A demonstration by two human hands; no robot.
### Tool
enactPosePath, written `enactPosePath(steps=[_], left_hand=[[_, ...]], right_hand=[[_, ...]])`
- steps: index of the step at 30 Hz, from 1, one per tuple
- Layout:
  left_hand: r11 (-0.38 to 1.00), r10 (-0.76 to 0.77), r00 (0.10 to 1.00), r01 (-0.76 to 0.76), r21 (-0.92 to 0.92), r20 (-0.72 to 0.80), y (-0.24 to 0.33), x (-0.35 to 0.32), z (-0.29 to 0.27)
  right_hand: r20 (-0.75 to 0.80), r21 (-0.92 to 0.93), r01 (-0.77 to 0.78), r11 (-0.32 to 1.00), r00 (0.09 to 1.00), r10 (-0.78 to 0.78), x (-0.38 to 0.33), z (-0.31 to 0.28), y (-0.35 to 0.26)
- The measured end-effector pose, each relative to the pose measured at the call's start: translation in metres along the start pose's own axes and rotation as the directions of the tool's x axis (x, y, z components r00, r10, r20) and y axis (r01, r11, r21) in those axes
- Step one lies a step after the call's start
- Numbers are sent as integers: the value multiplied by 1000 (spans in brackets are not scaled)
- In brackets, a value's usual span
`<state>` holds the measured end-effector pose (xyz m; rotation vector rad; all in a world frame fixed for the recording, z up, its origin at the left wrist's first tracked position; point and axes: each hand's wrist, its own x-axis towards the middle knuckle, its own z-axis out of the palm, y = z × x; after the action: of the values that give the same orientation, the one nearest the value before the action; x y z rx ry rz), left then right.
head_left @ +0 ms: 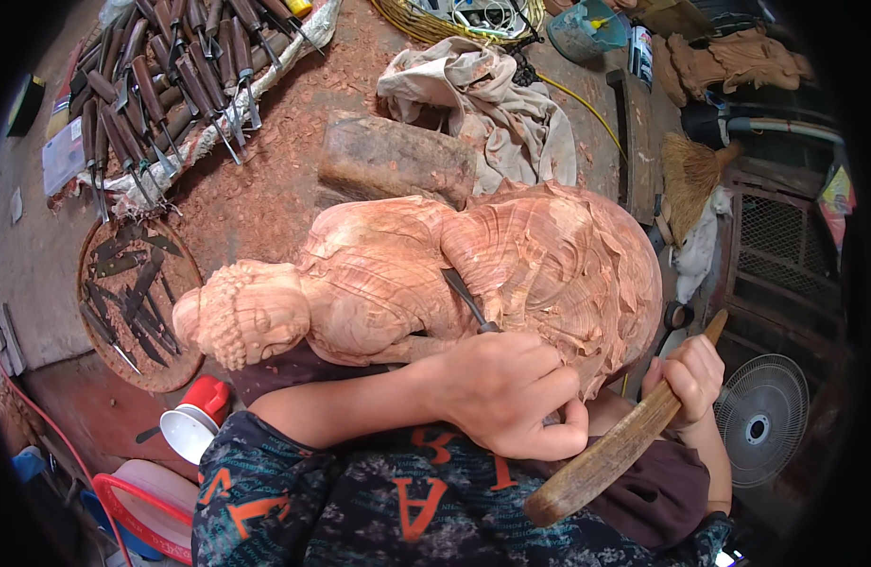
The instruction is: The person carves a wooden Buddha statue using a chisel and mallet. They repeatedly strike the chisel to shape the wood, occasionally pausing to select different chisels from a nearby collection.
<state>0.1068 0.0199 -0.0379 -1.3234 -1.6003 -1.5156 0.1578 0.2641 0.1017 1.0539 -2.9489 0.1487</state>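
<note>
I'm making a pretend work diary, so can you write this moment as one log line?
left hand: gripping chisel, tip at carved figure | right hand: gripping wooden stick | figure: lying, head leftward | round tray: dark blades

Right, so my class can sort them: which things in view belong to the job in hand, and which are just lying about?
Belong to the job:
carved wooden figure
chisel, in the left hand
wooden mallet, in the right hand
pile of wood-handled tools, probably, though unheld

Apparently just lying about:
rumpled cloth
broom
fan
blue bucket
</note>
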Motion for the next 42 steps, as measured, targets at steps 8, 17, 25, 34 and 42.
enactPosePath(steps=[8, 17, 25, 34, 42], left_hand=[[998, -40, 999, 40, -46, 6, -1, 0, -1], [996, -84, 995, 86, -24, 58, -12, -1, -23], [999, -36, 996, 34, 25, 79, 4, 4, -1], [993, -107, 986, 112, -34, 128, 0, 9, -1], [990, -130, 983, 135, -29, 126, -2, 7, 0]], right_hand=[[-46, -59, 13, 998, 999, -16, 5, -1, -2], [-74, 61, -22, 998, 997, 26, -5, 5, 6], [-150, 311, -225, 923, 948, 282, -22, 25, 12], [-184, 295, -154, 943, 959, 214, -20, 15, 11], [-77, 62, -20, 998, 997, 24, -6, 7, 6]])
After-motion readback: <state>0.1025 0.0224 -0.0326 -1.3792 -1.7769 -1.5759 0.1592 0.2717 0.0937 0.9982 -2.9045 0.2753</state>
